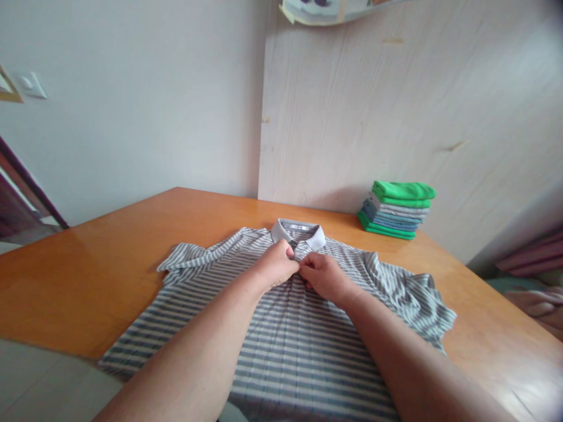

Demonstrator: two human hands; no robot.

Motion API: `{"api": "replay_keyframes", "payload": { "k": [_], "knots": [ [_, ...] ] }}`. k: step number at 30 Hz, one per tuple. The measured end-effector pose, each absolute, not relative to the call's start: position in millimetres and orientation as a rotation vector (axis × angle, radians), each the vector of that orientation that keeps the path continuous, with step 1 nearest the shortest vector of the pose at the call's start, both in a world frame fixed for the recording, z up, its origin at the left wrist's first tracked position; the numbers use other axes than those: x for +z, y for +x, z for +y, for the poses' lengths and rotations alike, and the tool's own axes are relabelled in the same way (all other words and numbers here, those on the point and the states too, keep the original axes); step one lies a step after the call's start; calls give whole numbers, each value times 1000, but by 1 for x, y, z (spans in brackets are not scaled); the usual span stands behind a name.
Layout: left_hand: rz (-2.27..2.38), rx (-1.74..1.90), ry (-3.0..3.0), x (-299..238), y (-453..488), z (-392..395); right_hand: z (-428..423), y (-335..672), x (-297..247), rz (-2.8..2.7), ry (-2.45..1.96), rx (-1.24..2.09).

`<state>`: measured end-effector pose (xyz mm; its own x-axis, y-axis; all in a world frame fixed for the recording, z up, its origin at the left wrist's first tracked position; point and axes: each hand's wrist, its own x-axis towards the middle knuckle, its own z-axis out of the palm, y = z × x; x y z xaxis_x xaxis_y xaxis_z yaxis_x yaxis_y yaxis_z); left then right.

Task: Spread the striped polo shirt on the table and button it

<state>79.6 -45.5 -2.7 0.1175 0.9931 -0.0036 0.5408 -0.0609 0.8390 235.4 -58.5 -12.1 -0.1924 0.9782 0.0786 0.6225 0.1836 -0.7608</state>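
Observation:
A grey-and-white striped polo shirt lies front up on the orange wooden table, its white collar at the far end. My left hand and my right hand meet just below the collar, at the shirt's button placket. Both hands have their fingers pinched together on the fabric there. The fingertips and what lies between them are hidden. The shirt's right sleeve is rumpled, the left sleeve lies flatter.
A stack of folded shirts, green and grey-blue, sits at the table's far right by a pale wooden panel. The shirt's hem hangs over the near table edge. A light switch is on the white wall at left.

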Motion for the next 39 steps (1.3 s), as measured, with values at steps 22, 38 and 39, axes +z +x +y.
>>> {"api": "replay_keyframes", "payload": {
  "k": [22, 38, 39],
  "knots": [
    [1428, 892, 1623, 2, 79, -49, -54, 239, -12, -1684, -1411, 1156],
    [1526, 698, 1971, -10, 65, -36, -48, 249, -12, -1900, -1606, 727],
    [1541, 694, 1992, -10, 65, -36, -46, 252, -11, -1955, -1634, 594]
  ]
}}
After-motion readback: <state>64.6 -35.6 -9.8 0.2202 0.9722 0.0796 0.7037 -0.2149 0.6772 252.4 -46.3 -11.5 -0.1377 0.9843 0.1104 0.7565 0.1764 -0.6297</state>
